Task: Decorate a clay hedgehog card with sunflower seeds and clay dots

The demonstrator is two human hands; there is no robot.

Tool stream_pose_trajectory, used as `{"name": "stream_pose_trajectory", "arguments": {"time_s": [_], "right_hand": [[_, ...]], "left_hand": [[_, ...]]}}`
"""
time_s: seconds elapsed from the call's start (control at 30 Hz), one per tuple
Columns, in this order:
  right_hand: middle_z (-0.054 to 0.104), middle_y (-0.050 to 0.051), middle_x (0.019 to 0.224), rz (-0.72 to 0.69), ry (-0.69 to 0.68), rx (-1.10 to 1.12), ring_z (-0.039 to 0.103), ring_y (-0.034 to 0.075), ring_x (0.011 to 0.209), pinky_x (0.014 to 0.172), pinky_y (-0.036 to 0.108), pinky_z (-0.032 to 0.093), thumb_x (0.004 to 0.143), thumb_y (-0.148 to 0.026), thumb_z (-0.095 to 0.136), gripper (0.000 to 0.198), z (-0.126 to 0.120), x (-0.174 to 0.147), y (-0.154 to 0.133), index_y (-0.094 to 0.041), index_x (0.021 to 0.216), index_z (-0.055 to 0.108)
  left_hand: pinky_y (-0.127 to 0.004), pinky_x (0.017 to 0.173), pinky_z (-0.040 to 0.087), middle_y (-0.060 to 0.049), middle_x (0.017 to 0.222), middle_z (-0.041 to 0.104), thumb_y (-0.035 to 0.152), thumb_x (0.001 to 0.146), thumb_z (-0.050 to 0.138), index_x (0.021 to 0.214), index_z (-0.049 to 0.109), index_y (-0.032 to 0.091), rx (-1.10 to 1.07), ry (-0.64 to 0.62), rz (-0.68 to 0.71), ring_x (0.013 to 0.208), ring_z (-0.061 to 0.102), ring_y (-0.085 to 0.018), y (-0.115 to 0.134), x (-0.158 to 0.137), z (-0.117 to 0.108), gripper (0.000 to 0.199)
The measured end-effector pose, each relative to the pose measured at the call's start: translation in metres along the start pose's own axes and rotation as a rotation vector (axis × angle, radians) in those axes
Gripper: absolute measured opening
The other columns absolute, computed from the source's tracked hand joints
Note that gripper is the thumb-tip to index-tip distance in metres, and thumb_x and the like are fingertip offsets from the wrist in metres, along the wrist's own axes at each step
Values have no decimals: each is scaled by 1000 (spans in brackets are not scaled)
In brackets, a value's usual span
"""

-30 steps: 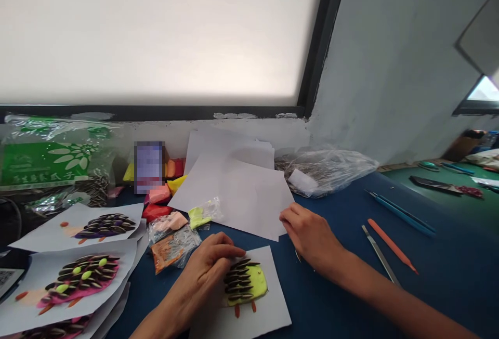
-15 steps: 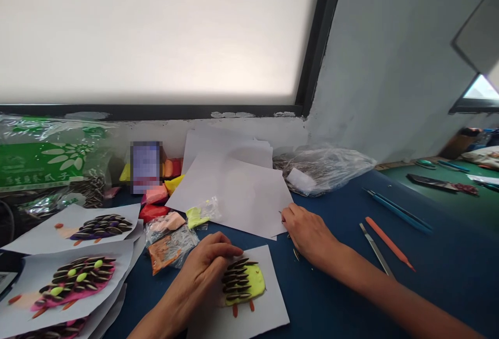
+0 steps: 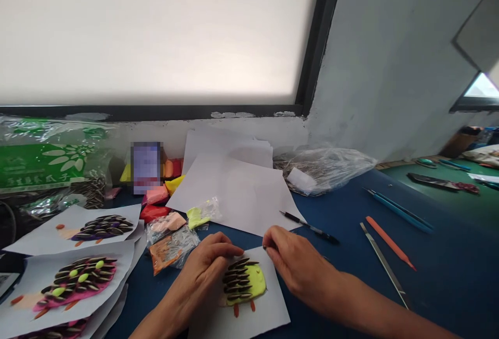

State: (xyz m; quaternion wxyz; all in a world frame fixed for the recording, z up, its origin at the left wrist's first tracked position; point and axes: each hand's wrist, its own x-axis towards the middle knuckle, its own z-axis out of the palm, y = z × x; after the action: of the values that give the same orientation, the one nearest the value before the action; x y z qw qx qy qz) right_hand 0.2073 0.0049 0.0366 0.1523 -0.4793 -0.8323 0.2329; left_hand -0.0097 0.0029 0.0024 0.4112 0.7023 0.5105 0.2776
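Observation:
A yellow-green clay shape with rows of dark striped sunflower seeds and two small brown-orange clay legs lies on a white paper sheet. My left hand lies over the sheet's left side, fingers stretched out, the index fingertip beside the top seeds. Above the sheet's upper right corner, my right hand has thumb and fingers pinched together. A small dark tip, apparently a sunflower seed, pokes out of that pinch. Behind the right hand lies a black pen.
Finished seed-and-clay pictures are stacked at left. Packets of coloured clay and blank paper lie behind. A seed bag stands back left, a clear plastic bag back right. A craft knife and an orange tool lie right.
My right hand has moved left and toward me, from beside the blank paper to the picture's corner, uncovering the pen. My left hand has stayed in place.

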Motion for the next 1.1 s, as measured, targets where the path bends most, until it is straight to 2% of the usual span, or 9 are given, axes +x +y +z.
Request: {"name": "stream_pose_trajectory", "arguments": {"time_s": [0.13,0.27,0.37,0.57,0.77,0.97,1.1], "right_hand": [[60,5,95,-111,-14,76,57,16,83,73,28,44,92,-13,42,13,14,-7,-4,-19,94,54],[61,5,91,-195,62,85,57,16,82,70,27,45,91,-14,46,15,26,-7,2,-18,91,60],[61,5,88,-201,115,67,57,16,79,70,27,46,93,-16,45,19,30,-6,5,-19,93,64],[61,5,90,-218,138,84,59,16,79,69,26,47,93,-13,43,25,31,-6,7,-21,102,66],[62,5,86,-246,210,59,58,16,76,67,26,44,91,-10,45,19,35,-6,10,-18,90,62],[60,4,82,-263,217,16,56,15,74,64,25,42,90,-11,47,17,38,-6,10,-18,86,62],[60,5,82,-270,216,8,55,16,75,65,25,43,91,-12,46,18,39,-5,9,-18,88,63]], "left_hand": [[-32,82,46,-5,91,58,27,78,35,89,71,20,12,5,9,89,57,-22,0,0,0,39],[-31,78,46,-5,90,58,26,77,35,88,71,20,13,9,21,86,57,-21,0,1,0,38],[-30,78,46,-5,90,58,26,78,35,88,70,20,7,6,25,87,57,-21,2,1,0,37],[-33,78,46,-5,89,57,25,78,36,88,71,19,6,1,23,87,57,-22,3,0,-1,37],[-33,81,47,-5,92,57,26,78,36,88,70,19,-7,14,12,89,57,-22,1,0,1,36],[-33,81,48,-6,90,57,29,77,35,87,70,19,12,24,-3,89,57,-22,5,-1,1,38],[-32,80,48,-5,89,58,28,78,35,87,71,20,37,32,11,87,57,-21,-1,1,3,38]]}}
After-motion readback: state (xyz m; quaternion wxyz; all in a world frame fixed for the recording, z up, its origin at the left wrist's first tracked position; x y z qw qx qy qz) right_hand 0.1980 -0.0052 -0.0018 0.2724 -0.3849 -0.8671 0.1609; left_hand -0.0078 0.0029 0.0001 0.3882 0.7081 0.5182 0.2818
